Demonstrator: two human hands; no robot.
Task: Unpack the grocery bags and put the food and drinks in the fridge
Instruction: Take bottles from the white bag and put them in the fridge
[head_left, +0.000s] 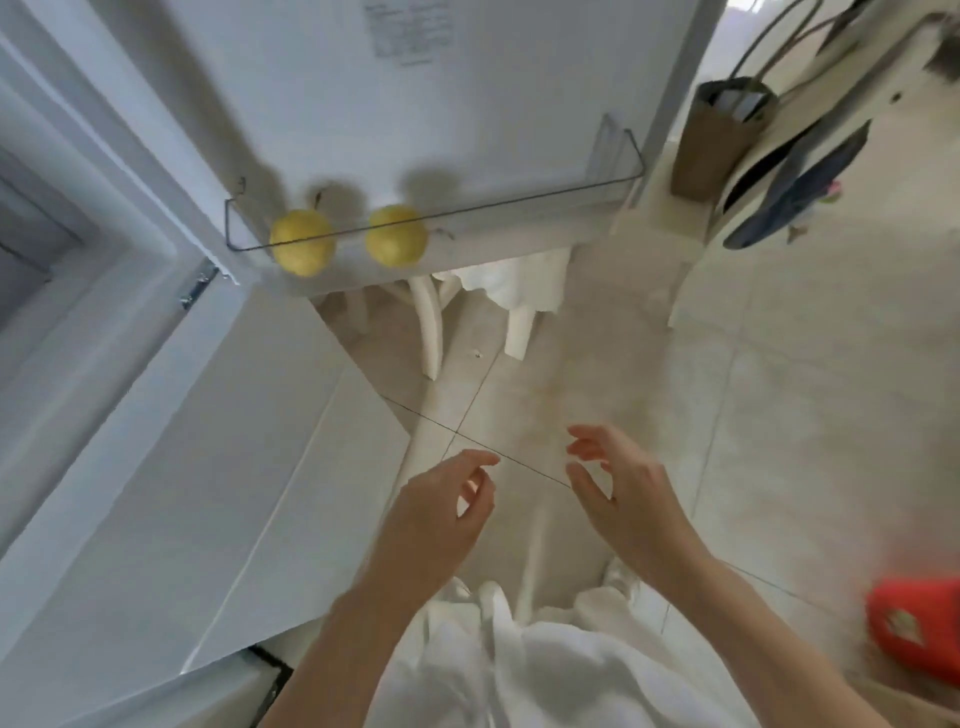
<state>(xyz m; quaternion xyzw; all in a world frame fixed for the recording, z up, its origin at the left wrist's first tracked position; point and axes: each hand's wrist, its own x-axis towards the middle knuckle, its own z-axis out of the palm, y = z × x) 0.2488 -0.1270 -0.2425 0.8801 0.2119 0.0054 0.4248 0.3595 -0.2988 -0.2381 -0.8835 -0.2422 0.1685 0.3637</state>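
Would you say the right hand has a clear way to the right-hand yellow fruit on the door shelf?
Probably yes. The right hand is empty, and nothing lies between it and the fruit. Only the shelf's clear rail fronts it, so the hand would reach over that.

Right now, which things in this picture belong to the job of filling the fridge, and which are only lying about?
Job:
two yellow fruits on the fridge door shelf
left hand and right hand, both empty
red bag, perhaps groceries

Lying about:
brown paper bag
white chair

Two yellow fruits (345, 240) in fridge door shelf (519, 208); left hand (441, 512), right hand (621, 493) empty, fingers loosely curled.
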